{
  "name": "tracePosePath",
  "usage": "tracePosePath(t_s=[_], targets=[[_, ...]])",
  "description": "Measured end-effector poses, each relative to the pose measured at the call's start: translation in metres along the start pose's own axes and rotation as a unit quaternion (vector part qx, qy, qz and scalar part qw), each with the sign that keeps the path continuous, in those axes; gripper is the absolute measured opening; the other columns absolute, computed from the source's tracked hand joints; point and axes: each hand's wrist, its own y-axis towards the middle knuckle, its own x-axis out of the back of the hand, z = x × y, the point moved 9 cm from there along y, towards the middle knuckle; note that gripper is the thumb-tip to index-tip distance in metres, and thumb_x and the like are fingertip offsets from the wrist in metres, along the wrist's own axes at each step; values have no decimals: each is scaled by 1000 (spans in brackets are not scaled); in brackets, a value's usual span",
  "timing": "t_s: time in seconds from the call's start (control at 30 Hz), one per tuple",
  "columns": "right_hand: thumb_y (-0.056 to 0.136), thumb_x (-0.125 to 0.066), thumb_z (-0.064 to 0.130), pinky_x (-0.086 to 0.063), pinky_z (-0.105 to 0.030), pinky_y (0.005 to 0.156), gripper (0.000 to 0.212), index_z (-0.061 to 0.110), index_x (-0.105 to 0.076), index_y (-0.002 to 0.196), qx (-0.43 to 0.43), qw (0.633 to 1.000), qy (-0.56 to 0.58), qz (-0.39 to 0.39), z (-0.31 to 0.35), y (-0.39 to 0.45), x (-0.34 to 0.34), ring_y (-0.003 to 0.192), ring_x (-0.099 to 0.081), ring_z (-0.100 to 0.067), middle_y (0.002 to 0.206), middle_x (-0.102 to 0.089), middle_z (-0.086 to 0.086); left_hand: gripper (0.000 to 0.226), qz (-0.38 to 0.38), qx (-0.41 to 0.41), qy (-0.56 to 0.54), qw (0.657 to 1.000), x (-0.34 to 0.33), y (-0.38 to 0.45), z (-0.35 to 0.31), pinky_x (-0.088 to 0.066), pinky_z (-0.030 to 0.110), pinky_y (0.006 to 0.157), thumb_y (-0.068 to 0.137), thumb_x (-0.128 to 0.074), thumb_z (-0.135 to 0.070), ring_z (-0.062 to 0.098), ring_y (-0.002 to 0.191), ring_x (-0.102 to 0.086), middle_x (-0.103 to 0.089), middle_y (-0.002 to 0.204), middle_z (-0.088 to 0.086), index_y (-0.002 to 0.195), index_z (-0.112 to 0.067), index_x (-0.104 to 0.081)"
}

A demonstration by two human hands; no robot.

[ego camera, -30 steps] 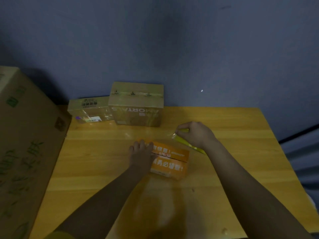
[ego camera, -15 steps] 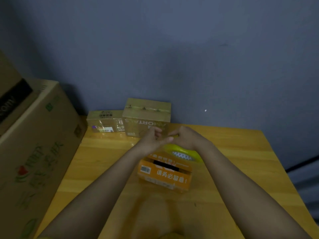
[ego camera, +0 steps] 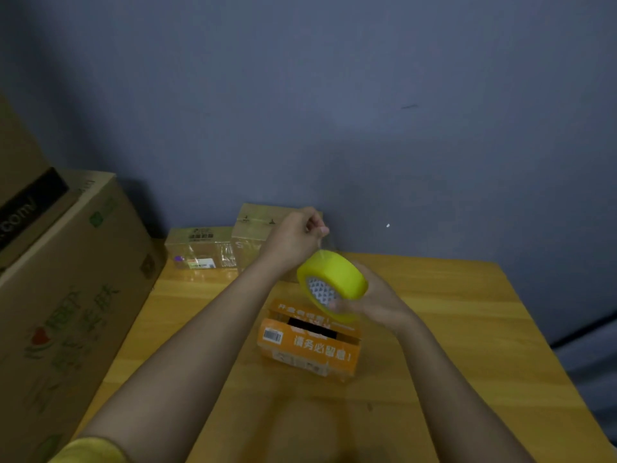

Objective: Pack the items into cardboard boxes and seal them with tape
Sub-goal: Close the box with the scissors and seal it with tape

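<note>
Tilting in the air above the orange box [ego camera: 309,342], the tape roll [ego camera: 332,282] is showing its open core toward the camera and down to the left, its axis slanting that way. The right hand [ego camera: 374,304] is gripping the roll from the right and underneath, fingers curled around its rim. The left hand [ego camera: 293,240] is pinching the clear tape end [ego camera: 320,243] just above the roll, lifting a short strip upward. The orange box is sitting near the middle of the table [ego camera: 467,329], its long side running left to right and slightly skewed, its top flaps standing apart with a dark gap between them. Bare wood is lying open to the right of the box and toward the near edge. Two taped brown boxes [ego camera: 203,248] are standing at the far edge against the wall [ego camera: 367,95], partly behind the left hand. Big cartons [ego camera: 66,295] are crowding the table's left edge.
</note>
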Motion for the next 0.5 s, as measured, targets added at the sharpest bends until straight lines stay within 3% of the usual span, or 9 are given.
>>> tracePosePath(t_s=[0.07, 0.13, 0.2, 0.33, 0.43, 0.5], targets=[[65, -88, 15, -47, -11, 74, 71, 37, -50, 120, 49, 994, -22, -91, -3, -7, 5, 97, -59, 8, 111, -60, 17, 23, -9, -5, -2, 1000, -4, 2, -5, -43, 33, 69, 88, -63, -11, 19, 73, -51, -54, 70, -2, 72, -21, -51], [65, -84, 11, -43, -7, 69, 62, 41, -53, 109, 91, 975, -2, -203, 1, -16, 17, 91, -57, 12, 105, -60, 21, 17, -46, 4, -25, 999, 3, 4, -5, -40, 30, 68, 89, -62, -12, 16, 73, -51, -56, 74, 0, 75, -18, -54], [67, -84, 10, -42, -4, 68, 55, 38, -55, 105, 111, 959, 8, -261, 6, -19, 32, 86, -57, 11, 102, -60, 23, 18, -75, 22, -59, 995, 11, 8, -1, -36, 26, 63, 89, -62, -12, 10, 68, -48, -53, 70, -5, 75, -18, -54], [68, -84, 33, -40, -17, 66, 57, 28, -60, 120, 73, 958, -165, -224, 16, -3, 48, 91, -58, -6, 97, -61, 15, 13, -103, 76, -78, 989, 26, 11, 17, -37, 20, 58, 91, -62, -15, 8, 67, -49, -50, 70, -10, 80, -15, -57], [66, -82, 48, -47, -31, 74, 67, 28, -58, 125, 9, 938, -273, -212, 15, 11, 59, 100, -61, -22, 109, -67, 2, 24, -128, 112, -129, 977, 45, 16, 38, -43, 26, 73, 92, -60, -14, 16, 80, -54, -53, 73, -7, 71, -21, -52], [64, -82, 52, -47, -33, 81, 75, 32, -53, 129, -16, 921, -329, -207, 17, 15, 66, 110, -59, -25, 122, -64, 0, 27, -129, 137, -157, 970, 53, 17, 56, -43, 28, 78, 93, -59, -12, 18, 83, -54, -53, 72, -5, 70, -21, -49]])
